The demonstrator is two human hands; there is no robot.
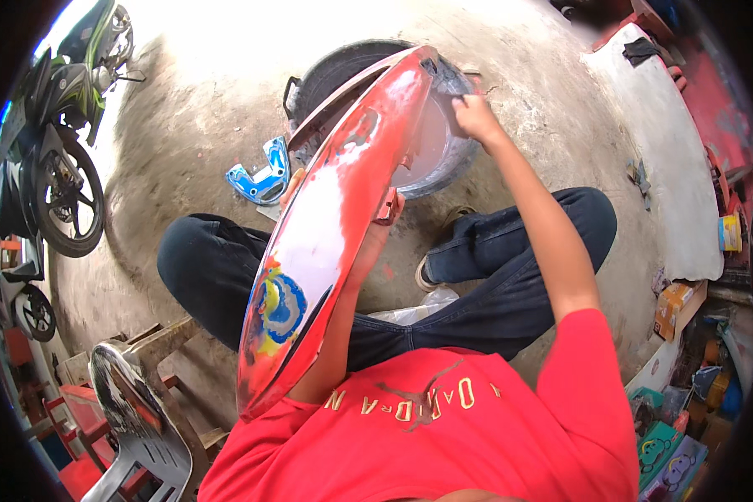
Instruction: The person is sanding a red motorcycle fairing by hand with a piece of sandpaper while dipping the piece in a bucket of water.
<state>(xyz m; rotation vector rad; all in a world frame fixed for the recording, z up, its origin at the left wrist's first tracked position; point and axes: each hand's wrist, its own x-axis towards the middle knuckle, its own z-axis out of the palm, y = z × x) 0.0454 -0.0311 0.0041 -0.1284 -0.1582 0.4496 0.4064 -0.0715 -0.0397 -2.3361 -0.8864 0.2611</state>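
Panel (319,224), one, long and curved, painted red with broad whitish patches and a swirl of blue, grey and yellow at its near end; held aslant above the seated person's lap, its far tip over the tub. Left hand (378,236), closed around the panel from beneath, fingertips showing at the left edge and part of the hand at the right edge. Right hand (474,117), fingers curled, above the right side of the tub and just beside the panel's far end; whether it grips anything cannot be told. Tub (308,82), round, dark, with a side handle, standing on the concrete floor (201,92) and holding cloudy pinkish-grey liquid (431,146). Cut piece (263,174), angular, blue and white, lying on the floor left of the tub. Clear plastic (416,309), crumpled, between the person's legs. Motorcycle (58,159), dark with green markings, upright at far left. Plastic chair (155,448), grey and worn, at lower left. Slab (657,159), long and pale, along the right side. Cardboard box (674,308), brown, near the slab's lower end. Tin (729,233), yellow, beyond the slab.
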